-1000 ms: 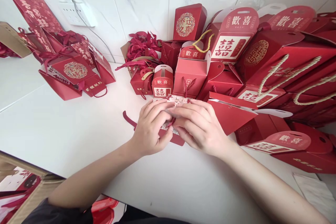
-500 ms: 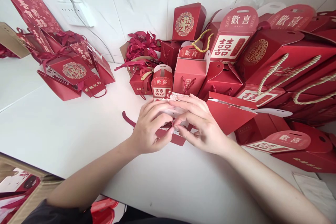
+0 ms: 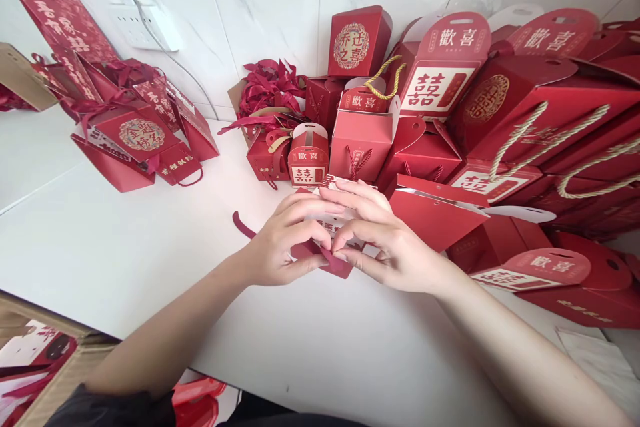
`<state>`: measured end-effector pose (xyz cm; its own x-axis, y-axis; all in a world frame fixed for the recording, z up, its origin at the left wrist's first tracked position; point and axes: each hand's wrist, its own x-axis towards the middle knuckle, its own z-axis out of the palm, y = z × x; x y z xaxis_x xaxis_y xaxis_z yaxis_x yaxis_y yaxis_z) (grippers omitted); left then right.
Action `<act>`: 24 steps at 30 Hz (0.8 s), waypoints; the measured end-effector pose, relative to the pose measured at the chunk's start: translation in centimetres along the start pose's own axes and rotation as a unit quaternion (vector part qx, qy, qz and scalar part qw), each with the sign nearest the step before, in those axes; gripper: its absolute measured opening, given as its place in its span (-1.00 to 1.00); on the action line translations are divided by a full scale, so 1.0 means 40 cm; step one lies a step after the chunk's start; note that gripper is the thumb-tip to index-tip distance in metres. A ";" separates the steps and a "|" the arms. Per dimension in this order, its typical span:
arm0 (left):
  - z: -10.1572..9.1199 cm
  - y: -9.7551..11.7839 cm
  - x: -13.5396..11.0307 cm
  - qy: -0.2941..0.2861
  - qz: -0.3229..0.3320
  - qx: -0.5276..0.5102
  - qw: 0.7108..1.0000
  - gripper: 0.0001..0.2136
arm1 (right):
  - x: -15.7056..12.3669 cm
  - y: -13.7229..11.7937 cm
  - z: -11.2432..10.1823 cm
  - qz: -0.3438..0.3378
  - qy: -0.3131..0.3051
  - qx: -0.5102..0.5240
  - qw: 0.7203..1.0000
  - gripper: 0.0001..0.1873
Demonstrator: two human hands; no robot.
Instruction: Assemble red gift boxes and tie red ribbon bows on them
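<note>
Between my two hands lies a red and white gift box (image 3: 341,268), mostly covered by my fingers. A dark red ribbon (image 3: 327,256) runs over its near side. My left hand (image 3: 285,243) pinches the ribbon between thumb and forefinger. Its other fingers stretch over the box's white printed face. My right hand (image 3: 385,240) pinches the same ribbon close to the left fingertips, with its remaining fingers laid across the top. A loose ribbon tail (image 3: 243,225) curls out on the table, left of my left hand.
A heap of ribbons (image 3: 270,87) and stacked red boxes (image 3: 440,90) stand along the wall at the back and right. More boxes with bows (image 3: 140,133) sit at the left on the white table (image 3: 150,240). A cardboard carton (image 3: 65,373) is below the table's edge.
My fingertips have drawn slightly apart, and a flat stretch of ribbon now shows between them. More of the box's white printed face is visible. The surrounding boxes have not moved.
</note>
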<state>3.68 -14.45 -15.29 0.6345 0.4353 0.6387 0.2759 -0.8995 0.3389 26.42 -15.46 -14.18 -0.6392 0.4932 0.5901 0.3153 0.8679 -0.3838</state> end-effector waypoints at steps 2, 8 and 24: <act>0.002 -0.009 -0.003 0.001 0.017 0.001 1.000 -0.95 | 0.000 0.000 0.001 -0.009 -0.001 -0.009 1.000 -0.93; 0.015 -0.015 -0.005 0.052 0.001 0.017 0.999 -0.86 | -0.002 -0.006 0.027 -0.005 0.036 -0.060 0.998 -0.93; 0.010 -0.018 -0.008 0.079 0.015 0.047 0.996 -0.86 | 0.000 -0.020 0.011 -0.007 0.082 -0.099 0.992 -0.86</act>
<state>3.57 -13.95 -16.00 0.5244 0.4014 0.7509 0.3293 -0.9089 0.2559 25.87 -16.19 -14.17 -0.5261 0.4705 0.7084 0.4490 0.8611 -0.2384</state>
